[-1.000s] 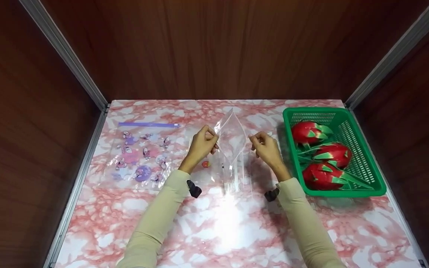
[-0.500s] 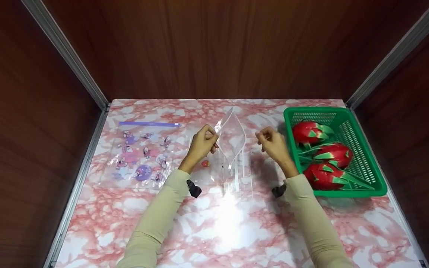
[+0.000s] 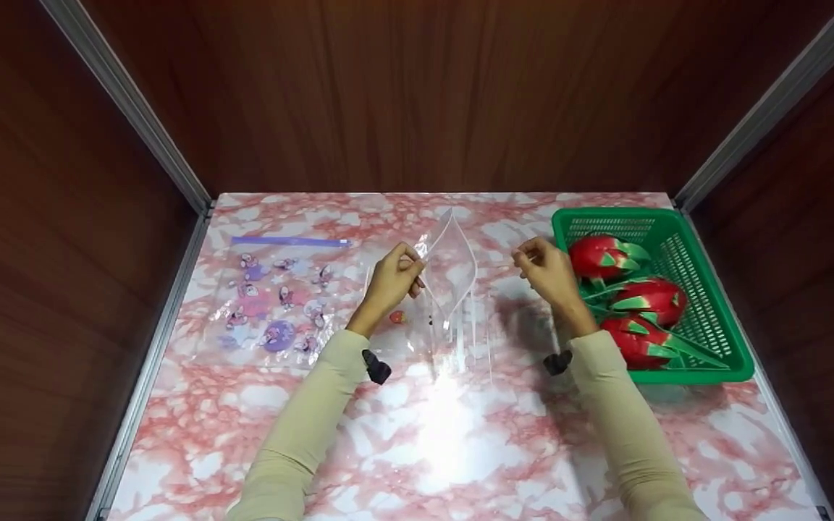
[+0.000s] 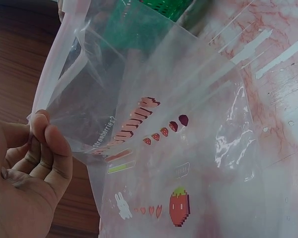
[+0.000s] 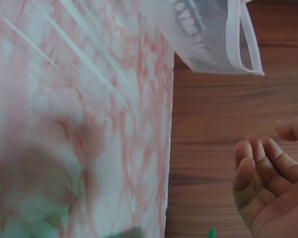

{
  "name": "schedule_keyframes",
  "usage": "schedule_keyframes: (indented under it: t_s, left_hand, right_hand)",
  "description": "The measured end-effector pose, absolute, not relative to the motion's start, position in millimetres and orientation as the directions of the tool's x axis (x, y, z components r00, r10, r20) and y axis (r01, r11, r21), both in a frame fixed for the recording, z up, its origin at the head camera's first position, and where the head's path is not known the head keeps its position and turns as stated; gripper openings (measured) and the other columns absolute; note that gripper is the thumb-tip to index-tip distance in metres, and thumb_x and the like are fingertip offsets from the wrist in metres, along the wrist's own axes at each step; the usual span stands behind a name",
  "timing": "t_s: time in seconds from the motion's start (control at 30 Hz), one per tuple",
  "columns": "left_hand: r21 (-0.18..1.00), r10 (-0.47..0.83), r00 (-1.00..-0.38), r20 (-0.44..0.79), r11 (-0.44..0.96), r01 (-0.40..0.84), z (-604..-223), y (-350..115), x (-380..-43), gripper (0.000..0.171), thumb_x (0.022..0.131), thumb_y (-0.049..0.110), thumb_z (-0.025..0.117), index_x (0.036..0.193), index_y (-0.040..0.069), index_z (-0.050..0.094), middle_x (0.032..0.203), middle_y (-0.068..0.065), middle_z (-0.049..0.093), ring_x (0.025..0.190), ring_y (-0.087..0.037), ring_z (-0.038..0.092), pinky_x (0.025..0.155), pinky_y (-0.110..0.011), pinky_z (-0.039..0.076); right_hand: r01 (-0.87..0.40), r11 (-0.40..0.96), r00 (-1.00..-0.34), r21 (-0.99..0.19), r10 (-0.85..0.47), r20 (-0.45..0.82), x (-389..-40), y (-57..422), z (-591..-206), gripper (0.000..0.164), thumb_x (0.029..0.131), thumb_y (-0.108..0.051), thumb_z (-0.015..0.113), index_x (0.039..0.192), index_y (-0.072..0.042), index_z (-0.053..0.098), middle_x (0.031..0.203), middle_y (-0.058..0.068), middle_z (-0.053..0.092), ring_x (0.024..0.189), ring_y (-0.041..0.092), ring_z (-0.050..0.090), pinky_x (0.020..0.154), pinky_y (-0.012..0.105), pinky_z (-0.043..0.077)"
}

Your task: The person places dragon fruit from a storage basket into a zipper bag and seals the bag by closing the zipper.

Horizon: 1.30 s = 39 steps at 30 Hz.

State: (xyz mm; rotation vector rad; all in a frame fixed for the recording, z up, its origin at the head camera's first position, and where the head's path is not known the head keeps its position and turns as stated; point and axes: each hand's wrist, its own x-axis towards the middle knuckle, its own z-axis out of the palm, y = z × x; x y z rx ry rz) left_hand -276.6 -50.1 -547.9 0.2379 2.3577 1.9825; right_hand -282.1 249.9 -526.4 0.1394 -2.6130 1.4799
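Note:
My left hand (image 3: 392, 280) pinches the left edge of the mouth of a clear zip bag (image 3: 453, 264). The bag hangs upright over the table, its mouth spread into a diamond. In the left wrist view, the bag (image 4: 213, 144) carries small strawberry prints and a white rabbit, and the thumb and fingers of my left hand (image 4: 37, 158) grip its rim. My right hand (image 3: 546, 271) is to the right of the bag, apart from it, near the basket. The right wrist view shows my right hand (image 5: 273, 183) with loosely bent fingers and nothing between them.
A green plastic basket (image 3: 677, 377) at the right holds three red dragon fruits (image 3: 654, 300) with green leaf tips. Flat on the left lies another clear bag (image 3: 279, 304) with purple cartoon prints and a purple zip. Brown wood-look walls (image 3: 417, 94) enclose the marbled table (image 3: 359, 463).
My right hand has moved away from the bag's right edge, rightward towards the basket. The left hand keeps its place, and the bag's mouth stays spread.

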Motion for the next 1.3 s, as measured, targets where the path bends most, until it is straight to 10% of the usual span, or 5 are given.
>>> schedule_keyframes:
  t_s: [0.33,0.63,1.3]
  left_hand:
    - [0.981,0.146,-0.989,0.037,0.184,0.064,-549,-52,-277,0.009,0.107,0.01,0.061,0.111,0.001,0.061,0.064,0.001,0.063,0.051,-0.008,0.059,0.053,-0.022,0.053]
    - [0.978,0.137,-0.99,0.032,0.198,0.059,-549,-52,-278,0.008,0.107,0.013,0.061,0.106,0.005,0.061,0.063,0.005,0.063,0.049,-0.006,0.058,0.05,-0.02,0.049]
    - [0.981,0.146,-0.989,0.026,0.189,0.053,-548,-53,-279,0.017,0.107,0.011,0.06,0.114,-0.004,0.063,0.066,0.003,0.064,0.05,-0.007,0.059,0.051,-0.021,0.051]
  right_hand:
    - [-0.184,0.574,-0.98,-0.798,-0.048,0.192,-286,263,-521,0.02,0.104,-0.017,0.069,0.11,0.002,0.07,0.103,0.02,0.075,0.077,0.008,0.063,0.067,0.012,0.051]
    - [-0.186,0.605,-0.981,-0.774,-0.071,0.18,-290,276,-516,0.021,0.105,-0.017,0.067,0.114,0.002,0.07,0.108,0.02,0.074,0.095,0.023,0.065,0.077,0.01,0.046]
    - [-0.168,0.613,-0.985,-0.772,-0.086,0.147,-297,308,-509,0.027,0.104,-0.014,0.067,0.126,0.002,0.068,0.118,0.021,0.071,0.101,0.027,0.064,0.071,0.015,0.048]
